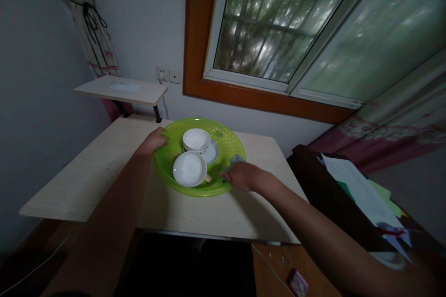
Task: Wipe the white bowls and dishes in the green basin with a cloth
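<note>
A bright green plastic basin (pixel 228 141) with a patterned inside stands on or just above the pale desk. My left hand (pixel 155 140) is closed on its left rim. At the right side, my right hand (pixel 242 176) is closed over the rim, with a bunched grey cloth (pixel 236 159) at its fingers. Inside the basin, a white bowl (pixel 190 169) sits at the front, tilted toward me. Behind it are stacked white bowls (pixel 196 139) and a white dish (pixel 212 152). A light wooden handle end (pixel 208 178) and fork-like tines (pixel 177 153) poke out beside the front bowl.
The pale wooden desk (pixel 104 167) carries a small raised shelf (pixel 121 88) at its back left. Behind is a wall with sockets (pixel 168 75) and a window. A dark cabinet (pixel 313 181) with papers (pixel 362 190) and scissors (pixel 393 232) stands right. A small box (pixel 297 283) lies on the floor.
</note>
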### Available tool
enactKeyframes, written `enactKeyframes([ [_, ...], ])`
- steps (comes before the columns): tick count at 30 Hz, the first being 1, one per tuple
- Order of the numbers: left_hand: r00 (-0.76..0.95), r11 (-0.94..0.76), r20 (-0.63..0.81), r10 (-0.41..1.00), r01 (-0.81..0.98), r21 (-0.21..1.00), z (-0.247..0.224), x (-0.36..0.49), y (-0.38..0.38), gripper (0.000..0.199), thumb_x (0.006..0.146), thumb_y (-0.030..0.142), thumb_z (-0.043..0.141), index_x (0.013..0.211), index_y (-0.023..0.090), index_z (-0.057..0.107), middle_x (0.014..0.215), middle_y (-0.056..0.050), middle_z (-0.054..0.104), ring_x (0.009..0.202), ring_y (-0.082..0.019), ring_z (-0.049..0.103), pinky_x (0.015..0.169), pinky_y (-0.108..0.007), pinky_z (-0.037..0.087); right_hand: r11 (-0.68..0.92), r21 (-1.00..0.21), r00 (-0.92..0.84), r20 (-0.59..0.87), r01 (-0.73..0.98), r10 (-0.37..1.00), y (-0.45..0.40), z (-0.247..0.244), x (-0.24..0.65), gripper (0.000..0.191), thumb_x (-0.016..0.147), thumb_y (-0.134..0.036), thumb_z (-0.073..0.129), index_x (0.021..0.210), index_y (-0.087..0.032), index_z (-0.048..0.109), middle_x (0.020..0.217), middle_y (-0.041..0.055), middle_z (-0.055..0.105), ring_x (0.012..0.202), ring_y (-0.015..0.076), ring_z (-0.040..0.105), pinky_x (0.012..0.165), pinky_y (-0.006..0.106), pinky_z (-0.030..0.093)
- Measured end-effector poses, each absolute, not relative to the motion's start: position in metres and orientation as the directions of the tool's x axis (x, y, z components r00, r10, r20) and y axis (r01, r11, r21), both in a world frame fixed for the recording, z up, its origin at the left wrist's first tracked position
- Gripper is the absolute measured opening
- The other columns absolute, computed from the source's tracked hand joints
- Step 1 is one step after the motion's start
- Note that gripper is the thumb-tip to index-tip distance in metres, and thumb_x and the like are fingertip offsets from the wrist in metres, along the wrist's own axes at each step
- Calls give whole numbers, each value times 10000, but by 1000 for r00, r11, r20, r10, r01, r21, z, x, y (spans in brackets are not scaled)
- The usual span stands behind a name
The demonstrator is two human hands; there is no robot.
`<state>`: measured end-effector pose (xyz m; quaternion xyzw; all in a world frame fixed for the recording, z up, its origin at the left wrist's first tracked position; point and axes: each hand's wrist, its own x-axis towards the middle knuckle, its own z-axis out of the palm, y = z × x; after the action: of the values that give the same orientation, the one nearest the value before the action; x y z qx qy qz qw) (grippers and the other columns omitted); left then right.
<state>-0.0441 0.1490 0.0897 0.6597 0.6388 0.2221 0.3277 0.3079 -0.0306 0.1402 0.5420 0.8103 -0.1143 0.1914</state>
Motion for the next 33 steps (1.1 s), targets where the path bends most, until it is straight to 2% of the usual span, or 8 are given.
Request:
enactKeyframes([
  [5, 53, 39, -109, 993, 711, 702, 86, -43, 151, 592, 757, 86, 748, 1344, 158, 739, 1239, -151, 842, 1070, -313, 816, 830, -314, 616, 478, -207, -521, -361, 854, 774, -65, 151, 283, 808, 1218, -634, 209, 1031, -201, 865, 1015, 150, 881, 943, 282, 830, 905, 407, 611],
  [7, 37, 21, -66, 997, 703, 710, 86, -42, 150, 607, 763, 75, 773, 1361, 177, 754, 1290, -151, 839, 1119, -337, 815, 858, -329, 620, 502, -231, -552, -297, 833, 780, -75, 148, 277, 820, 1225, -616, 169, 1057, -190, 849, 1040, 141, 878, 943, 258, 814, 914, 386, 589],
  [12, 18, 3, -22, 1000, 695, 719, 89, -38, 144, 650, 759, 65, 825, 1389, 221, 789, 1342, -118, 841, 1196, -365, 806, 933, -345, 620, 507, -80, -511, -214, 858, 832, -80, 137, 287, 741, 1246, -529, 234, 1099, -147, 851, 1091, 163, 874, 1011, 272, 812, 1011, 404, 547],
  [19, 64, 5, -64, 996, 669, 743, 93, -39, 144, 741, 748, 18, 740, 1467, 200, 754, 1366, -124, 833, 1140, -318, 809, 885, -323, 629, 427, 189, -357, -317, 884, 879, -32, 140, 319, 776, 1239, -439, 236, 1035, -107, 906, 1072, 219, 879, 1120, 324, 831, 1092, 408, 557],
  [22, 74, 18, -86, 994, 649, 761, 94, -40, 144, 767, 740, 23, 741, 1485, 209, 747, 1355, -113, 838, 1107, -306, 811, 872, -324, 635, 404, 262, -306, -344, 876, 887, 1, 141, 325, 743, 1231, -444, 257, 1131, -94, 904, 1160, 231, 875, 1224, 332, 820, 1110, 400, 583],
  [28, 112, -2, -87, 990, 626, 780, 92, -42, 145, 765, 744, 21, 731, 1482, 223, 753, 1351, -103, 840, 1108, -295, 813, 881, -320, 632, 394, 299, -306, -300, 869, 904, 63, 132, 319, 404, 1135, -277, 539, 1310, -123, 869, 1432, 206, 807, 1361, 326, 780, 1207, 390, 559],
  [31, 94, 3, -80, 992, 627, 779, 91, -43, 147, 781, 753, 17, 738, 1505, 226, 744, 1352, -107, 841, 1128, -302, 814, 893, -321, 629, 394, 288, -332, -242, 873, 912, 80, 128, 312, 445, 1082, -161, 545, 1442, -138, 805, 1599, 197, 702, 1474, 297, 711, 1293, 402, 491],
  [33, 80, 16, -87, 993, 638, 770, 91, -44, 147, 789, 759, 19, 747, 1520, 225, 735, 1352, -112, 842, 1120, -307, 817, 897, -326, 631, 398, 278, -347, -216, 874, 913, 84, 126, 307, 503, 1067, -123, 524, 1508, -157, 765, 1622, 189, 687, 1527, 280, 669, 1352, 430, 429],
])
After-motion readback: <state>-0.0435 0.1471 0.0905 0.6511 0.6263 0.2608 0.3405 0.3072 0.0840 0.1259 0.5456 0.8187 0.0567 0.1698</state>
